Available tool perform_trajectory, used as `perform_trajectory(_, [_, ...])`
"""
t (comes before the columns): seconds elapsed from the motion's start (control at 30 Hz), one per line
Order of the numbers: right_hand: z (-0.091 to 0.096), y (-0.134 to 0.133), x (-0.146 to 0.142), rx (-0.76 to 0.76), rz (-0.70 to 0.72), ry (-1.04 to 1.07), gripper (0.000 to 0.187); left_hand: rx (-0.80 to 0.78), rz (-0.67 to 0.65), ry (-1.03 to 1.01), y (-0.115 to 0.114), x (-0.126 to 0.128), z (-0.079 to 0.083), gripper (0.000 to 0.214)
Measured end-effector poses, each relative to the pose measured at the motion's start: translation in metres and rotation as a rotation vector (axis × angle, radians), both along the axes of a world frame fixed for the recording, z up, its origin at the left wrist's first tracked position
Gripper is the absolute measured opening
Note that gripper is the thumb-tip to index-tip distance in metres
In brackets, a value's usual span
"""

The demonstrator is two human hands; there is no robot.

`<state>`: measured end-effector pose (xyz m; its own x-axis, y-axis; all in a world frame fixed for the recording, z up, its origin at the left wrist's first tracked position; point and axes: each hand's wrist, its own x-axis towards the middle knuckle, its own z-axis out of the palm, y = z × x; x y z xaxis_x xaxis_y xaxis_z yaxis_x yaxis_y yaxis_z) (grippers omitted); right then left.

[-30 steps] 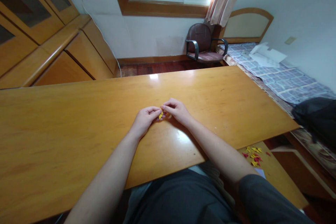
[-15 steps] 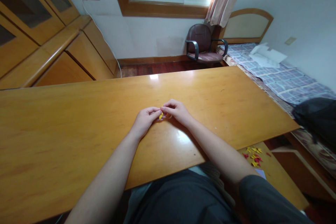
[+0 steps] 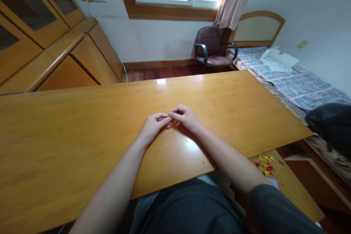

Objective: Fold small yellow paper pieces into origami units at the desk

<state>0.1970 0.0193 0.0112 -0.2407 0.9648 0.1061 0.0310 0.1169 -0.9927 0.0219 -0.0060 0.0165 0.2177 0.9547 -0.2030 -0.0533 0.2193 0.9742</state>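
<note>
Over the middle of the wooden table (image 3: 82, 135), my left hand (image 3: 153, 125) and my right hand (image 3: 185, 116) meet at the fingertips. Between them is a small yellow piece of folded paper (image 3: 169, 122), mostly covered by the fingers. The left thumb presses against it from the left, with fingers beneath. On the other side, my right thumb and index finger pinch its upper end. Its exact folded shape is too small and hidden to tell.
Several small yellow and red folded paper pieces (image 3: 267, 167) lie on a lower wooden surface (image 3: 296, 186) at right, near a pale purple sheet (image 3: 273, 182). Beyond the table stand a brown armchair (image 3: 210, 45) and a bed (image 3: 296, 84) with a black bag (image 3: 331, 124). Cabinets (image 3: 82, 58) line the left.
The left thumb has shifted over the yellow paper, so less of it shows. Both hands stay at nearly the same spot. The view has tilted very slightly.
</note>
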Motion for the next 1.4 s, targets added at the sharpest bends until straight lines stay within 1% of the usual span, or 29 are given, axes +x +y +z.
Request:
perform_trajectory(0.13, [0.001, 0.0, 0.001, 0.002, 0.03, 0.006, 0.023, -0.008, -0.01, 0.005, 0.0, 0.0, -0.001, 0.036])
perform_trajectory(0.27, [0.002, 0.001, 0.002, 0.013, 0.017, -0.023, 0.027, -0.047, -0.015, -0.038, 0.0, 0.0, -0.001, 0.036])
perform_trajectory(0.4, [0.002, 0.002, 0.001, -0.023, 0.027, -0.02, 0.035, -0.075, -0.011, -0.066, 0.0, 0.001, 0.001, 0.035])
perform_trajectory(0.53, [-0.003, 0.001, 0.0, -0.077, 0.076, 0.035, 0.033, -0.059, -0.011, -0.042, 0.002, 0.0, 0.001, 0.036])
perform_trajectory(0.57, [-0.004, 0.001, -0.001, -0.085, 0.068, 0.043, 0.033, -0.057, -0.015, -0.037, 0.002, 0.0, 0.001, 0.036])
perform_trajectory(0.67, [-0.005, 0.001, -0.001, -0.022, 0.034, 0.008, 0.03, -0.057, -0.021, -0.036, 0.003, -0.001, 0.0, 0.036])
perform_trajectory(0.73, [-0.003, 0.0, 0.0, 0.008, 0.023, -0.019, 0.027, -0.055, -0.023, -0.038, 0.002, -0.001, -0.001, 0.037])
perform_trajectory(0.83, [0.002, -0.001, 0.001, 0.013, 0.023, -0.031, 0.025, -0.055, -0.029, -0.04, 0.002, -0.001, -0.001, 0.037])
perform_trajectory(0.97, [0.005, -0.001, 0.001, 0.036, -0.013, -0.049, 0.023, -0.057, -0.031, -0.023, 0.001, -0.001, 0.0, 0.039])
perform_trajectory(1.27, [0.003, 0.0, 0.0, 0.011, -0.05, -0.025, 0.022, -0.068, -0.067, -0.031, 0.001, -0.001, -0.003, 0.037])
perform_trajectory(1.4, [0.001, 0.001, 0.0, -0.027, -0.034, 0.001, 0.025, -0.079, -0.066, -0.037, 0.001, -0.001, 0.0, 0.038])
